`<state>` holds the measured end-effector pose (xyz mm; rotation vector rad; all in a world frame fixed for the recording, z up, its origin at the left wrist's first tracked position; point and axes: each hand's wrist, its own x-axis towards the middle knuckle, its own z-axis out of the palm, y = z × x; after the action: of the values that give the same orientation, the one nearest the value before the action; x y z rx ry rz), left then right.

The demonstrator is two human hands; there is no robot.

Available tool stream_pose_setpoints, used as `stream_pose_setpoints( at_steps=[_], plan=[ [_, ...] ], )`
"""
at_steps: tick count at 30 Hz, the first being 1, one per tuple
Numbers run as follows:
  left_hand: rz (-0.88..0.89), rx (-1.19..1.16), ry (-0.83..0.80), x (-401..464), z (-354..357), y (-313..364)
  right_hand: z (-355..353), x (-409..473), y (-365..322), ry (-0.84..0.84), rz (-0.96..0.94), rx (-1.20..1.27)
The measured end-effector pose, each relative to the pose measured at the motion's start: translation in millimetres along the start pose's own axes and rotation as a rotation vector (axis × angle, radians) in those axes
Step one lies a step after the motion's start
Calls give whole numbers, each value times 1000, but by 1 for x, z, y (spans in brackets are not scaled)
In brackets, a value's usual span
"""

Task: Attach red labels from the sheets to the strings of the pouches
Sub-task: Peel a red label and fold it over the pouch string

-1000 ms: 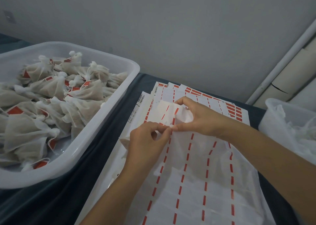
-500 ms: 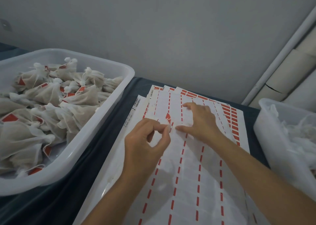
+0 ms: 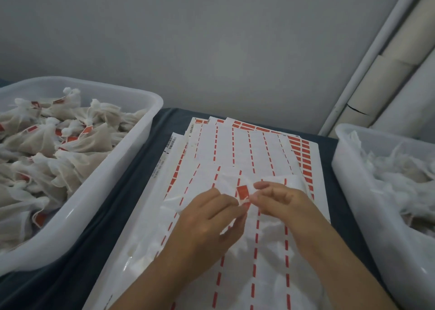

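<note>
A stack of white label sheets (image 3: pixel 237 144) with red dashed columns lies on the dark cloth in the middle. A thin white pouch (image 3: pixel 227 180) rests on the sheets, partly under my hands. A small red label (image 3: pixel 243 191) stands up between my fingertips. My left hand (image 3: pixel 207 222) pinches the label's lower edge with thumb and forefinger. From the right, my right hand (image 3: pixel 280 203) pinches its other side with curled fingers. The pouch's string is hidden between the fingers.
A white plastic tub (image 3: pixel 131 159) on the left holds several tied pouches with red labels. Another white tub (image 3: pixel 341 168) on the right holds white pouches without visible labels. A grey wall runs behind, and a white pipe (image 3: pixel 367 62) slants at the right.
My right hand lifted off the sheet and came to the left hand. A red label that lay on the sheet is now held up between both hands' fingertips.
</note>
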<state>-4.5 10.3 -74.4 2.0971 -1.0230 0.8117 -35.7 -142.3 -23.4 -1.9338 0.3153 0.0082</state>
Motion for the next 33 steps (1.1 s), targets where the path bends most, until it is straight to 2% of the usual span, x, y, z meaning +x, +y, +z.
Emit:
stream_pose_setpoints(
  at_steps=[3,5,7,10,14,16,27,33],
  plan=[
    [-44,-63,-12,-1,1,2,2,-3,11,145,41,48],
    [-101,-146,-4,0,-2,4,0,-5,18,280,77,182],
    [-155,-216,8,0,-3,6,-5,-10,22,324,98,332],
    [-224,-286,23,0,-2,9,-8,-17,21,241,86,596],
    [-250,-353,-6,1,-3,15,-3,-25,19,-20,19,453],
    [-243,-361,-24,1,-4,16,1,-26,20,-97,-42,397],
    [-225,-379,-35,0,-4,14,2,-20,30,-20,-120,346],
    [-425,-594,-43,2,-10,20,0,-20,30,9,-87,474]
  ],
)
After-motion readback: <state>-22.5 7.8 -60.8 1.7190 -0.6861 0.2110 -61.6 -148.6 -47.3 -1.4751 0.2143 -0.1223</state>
